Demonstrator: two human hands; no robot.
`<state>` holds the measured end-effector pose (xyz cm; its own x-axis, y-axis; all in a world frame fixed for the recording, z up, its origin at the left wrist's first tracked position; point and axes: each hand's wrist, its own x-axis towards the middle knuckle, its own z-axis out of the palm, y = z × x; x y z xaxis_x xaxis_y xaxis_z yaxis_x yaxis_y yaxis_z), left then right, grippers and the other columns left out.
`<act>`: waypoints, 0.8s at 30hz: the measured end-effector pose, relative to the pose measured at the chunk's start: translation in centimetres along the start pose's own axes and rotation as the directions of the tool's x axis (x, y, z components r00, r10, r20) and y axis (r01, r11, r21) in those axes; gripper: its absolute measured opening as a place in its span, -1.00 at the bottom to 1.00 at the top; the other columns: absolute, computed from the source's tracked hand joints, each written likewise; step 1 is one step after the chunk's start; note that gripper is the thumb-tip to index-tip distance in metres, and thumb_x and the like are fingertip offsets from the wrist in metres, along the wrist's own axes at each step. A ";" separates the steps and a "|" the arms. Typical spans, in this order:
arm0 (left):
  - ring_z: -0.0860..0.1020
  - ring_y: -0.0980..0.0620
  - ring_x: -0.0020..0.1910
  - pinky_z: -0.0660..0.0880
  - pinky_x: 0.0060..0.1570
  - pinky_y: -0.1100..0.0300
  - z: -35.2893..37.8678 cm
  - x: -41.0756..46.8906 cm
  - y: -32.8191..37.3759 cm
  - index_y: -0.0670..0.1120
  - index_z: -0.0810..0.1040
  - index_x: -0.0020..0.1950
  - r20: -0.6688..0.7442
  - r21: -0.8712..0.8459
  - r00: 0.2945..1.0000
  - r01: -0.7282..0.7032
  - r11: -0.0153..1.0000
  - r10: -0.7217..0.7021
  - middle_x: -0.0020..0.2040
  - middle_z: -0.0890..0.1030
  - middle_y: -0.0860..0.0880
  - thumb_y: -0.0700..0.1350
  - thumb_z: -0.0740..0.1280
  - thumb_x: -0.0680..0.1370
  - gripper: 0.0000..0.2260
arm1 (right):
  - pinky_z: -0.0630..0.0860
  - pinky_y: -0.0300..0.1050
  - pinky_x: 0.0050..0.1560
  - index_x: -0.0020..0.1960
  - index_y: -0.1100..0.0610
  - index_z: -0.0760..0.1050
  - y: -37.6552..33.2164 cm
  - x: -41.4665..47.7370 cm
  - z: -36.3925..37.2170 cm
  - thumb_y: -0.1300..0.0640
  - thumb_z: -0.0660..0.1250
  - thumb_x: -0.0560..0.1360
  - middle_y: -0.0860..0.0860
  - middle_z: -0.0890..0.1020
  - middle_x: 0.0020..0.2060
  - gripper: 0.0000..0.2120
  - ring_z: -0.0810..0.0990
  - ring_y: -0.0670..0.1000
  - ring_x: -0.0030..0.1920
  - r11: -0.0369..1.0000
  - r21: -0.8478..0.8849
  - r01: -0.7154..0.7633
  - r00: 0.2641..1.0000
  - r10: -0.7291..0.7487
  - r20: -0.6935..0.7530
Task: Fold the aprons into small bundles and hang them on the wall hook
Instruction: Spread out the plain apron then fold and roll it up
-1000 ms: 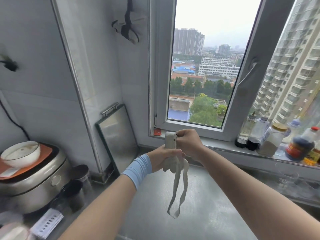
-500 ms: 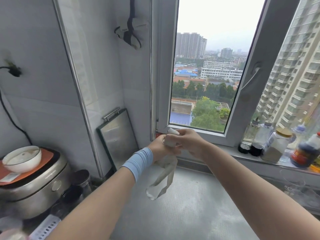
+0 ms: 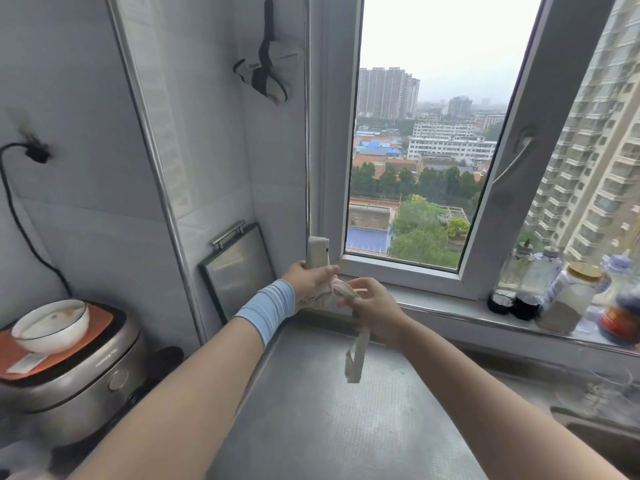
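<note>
A steel counter (image 3: 311, 420) runs under an open window (image 3: 415, 161) in a tiled kitchen corner, with high-rise blocks and trees outside. Both bare forearms reach forward over the counter and meet just below the window sill. The left hand (image 3: 310, 282), a pale blue wristband (image 3: 268, 308) on its wrist, has its fingers curled round a rolled beige apron bundle (image 3: 317, 254), which stands upright with its top end poking above the fist. The right hand (image 3: 369, 301) sits just beside it, palm turned inward, fingers bent and pinching the apron strap (image 3: 355, 355); the strap stretches from the bundle across the fingertips, and its loose end dangles down over the counter. Another bundled apron (image 3: 266, 69) with dark straps hangs high on the wall left of the window. A rice cooker (image 3: 72, 379) topped by a white bowl (image 3: 52, 323) stands at the left, and bottles (image 3: 540, 289) line the sill at the right.
</note>
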<state>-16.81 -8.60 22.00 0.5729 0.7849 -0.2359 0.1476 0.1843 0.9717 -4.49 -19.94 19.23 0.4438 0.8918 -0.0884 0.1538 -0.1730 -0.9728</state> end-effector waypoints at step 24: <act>0.60 0.00 -0.28 0.58 -0.30 0.07 0.6 -1.6 -3.1 -0.10 0.66 -0.14 0.532 0.548 0.844 -0.280 0.789 -0.071 -0.23 0.69 -0.06 -0.32 0.51 0.25 -0.76 | 0.37 -0.29 -0.60 -0.23 0.06 0.36 -3.2 5.6 -2.9 -0.01 0.12 0.68 -0.07 0.29 -0.62 -0.67 0.29 -0.09 -0.63 0.742 0.632 -0.224 0.974 0.143 0.178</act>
<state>-17.70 -10.73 19.32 0.9020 0.3345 -0.2730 0.3979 -0.3982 0.8265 0.08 -15.63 22.51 0.2970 0.9180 -0.2629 -0.5434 -0.0639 -0.8370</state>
